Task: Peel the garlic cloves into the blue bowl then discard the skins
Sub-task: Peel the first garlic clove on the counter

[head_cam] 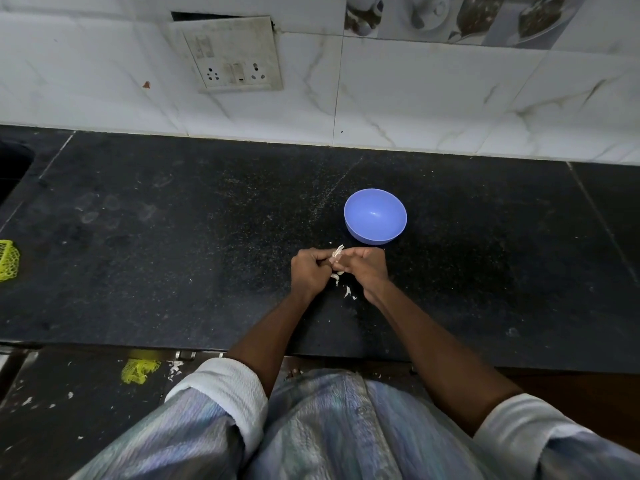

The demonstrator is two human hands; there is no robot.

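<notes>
A blue bowl (375, 216) stands on the black counter, and nothing shows inside it. Just in front of the bowl my left hand (310, 273) and my right hand (367, 268) meet, both with fingers curled round a garlic clove (337, 255) between them. Pale skin sticks up from the clove. Loose bits of garlic skin (347, 291) lie on the counter under my hands.
The black stone counter (173, 254) runs to a tiled wall with a socket plate (235, 57). A yellow mesh item (8, 259) sits at the left edge, and a yellow net (140, 370) lies on the floor. A dark sink edge (14, 168) shows far left.
</notes>
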